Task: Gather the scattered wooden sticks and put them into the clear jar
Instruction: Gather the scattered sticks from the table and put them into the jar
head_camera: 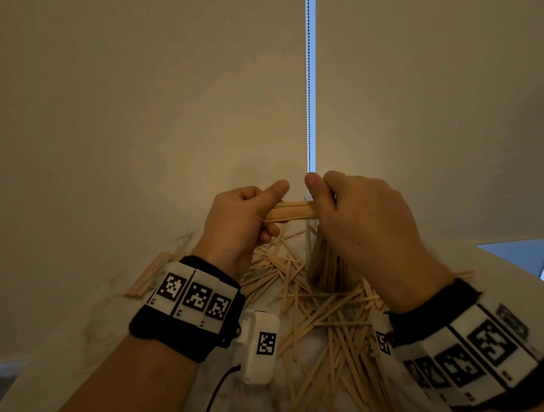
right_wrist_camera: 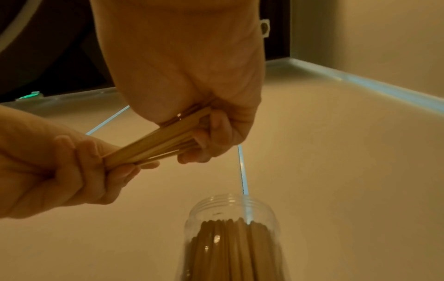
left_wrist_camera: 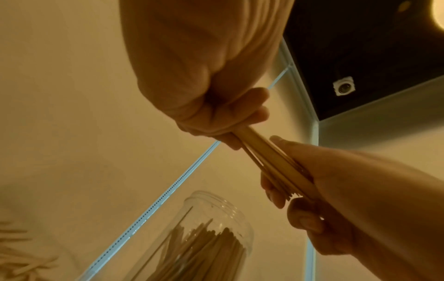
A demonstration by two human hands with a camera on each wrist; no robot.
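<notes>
Both hands hold one bundle of wooden sticks (head_camera: 289, 211) level above the table. My left hand (head_camera: 242, 220) grips its left end, thumb on top. My right hand (head_camera: 347, 213) grips the right end. Under the right hand stands the clear jar (head_camera: 323, 267), packed with upright sticks and partly hidden by that hand. In the left wrist view the bundle (left_wrist_camera: 269, 161) runs between the hands above the jar (left_wrist_camera: 211, 237). In the right wrist view the bundle (right_wrist_camera: 156, 142) is above and left of the jar's open mouth (right_wrist_camera: 230, 205). Many loose sticks (head_camera: 328, 326) lie scattered on the white table.
A row of sticks (head_camera: 148, 277) lies at the left of the white table (head_camera: 64, 375). A window blind with a bead chain (head_camera: 310, 86) hangs just behind the jar. The table's right edge (head_camera: 515, 265) runs diagonally near my right wrist.
</notes>
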